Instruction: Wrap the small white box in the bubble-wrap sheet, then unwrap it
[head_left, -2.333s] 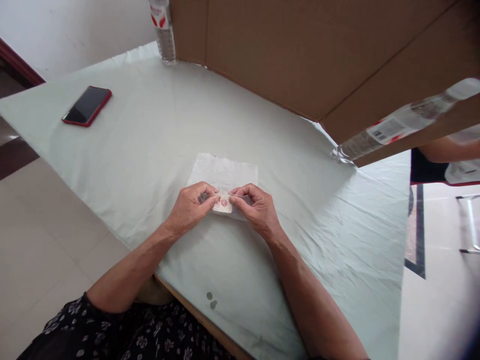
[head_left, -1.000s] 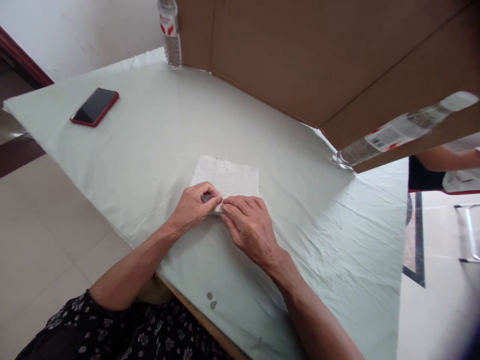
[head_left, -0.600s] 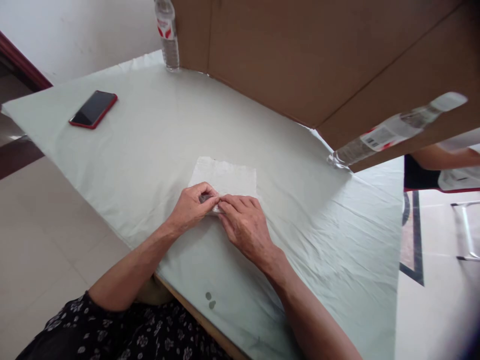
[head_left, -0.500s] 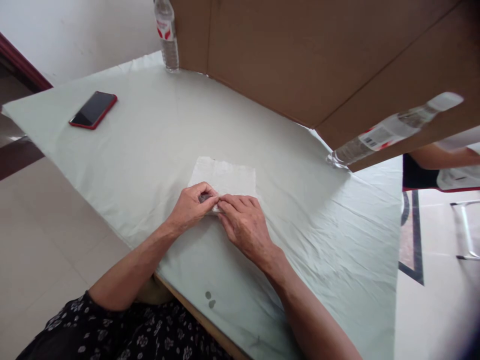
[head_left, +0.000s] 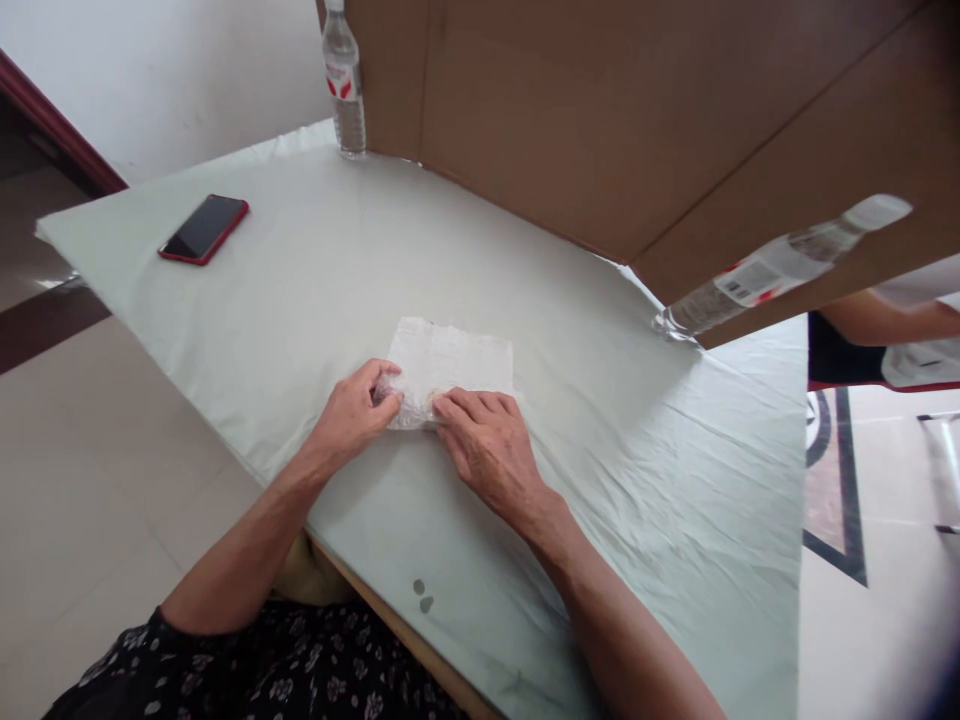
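Note:
A thin white sheet, like tissue paper (head_left: 454, 352), lies on the pale green cloth, its near edge rumpled or rolled. My left hand (head_left: 358, 405) grips the near left corner, thumb and forefinger curled round it; something dark shows faintly between them. At the middle and right of the near edge, my right hand (head_left: 487, 435) presses down with its fingers together, holding that edge. A small tan patch shows by the right fingertips, too unclear to name. My right hand covers the near right corner.
A red-cased phone (head_left: 204, 230) lies at the left. One water bottle (head_left: 345, 90) stands at the back and another (head_left: 772, 275) at the right, both against a tall cardboard panel (head_left: 540, 110). Another person's arm (head_left: 885, 318) shows beyond it. Dark wet-looking spots mark the tablecloth (head_left: 600, 620) near me.
My left hand has slid left, away from my right fingertips, to the sheet's left corner, baring the rumpled near edge. My right hand stays about where it was. The view has shifted slightly.

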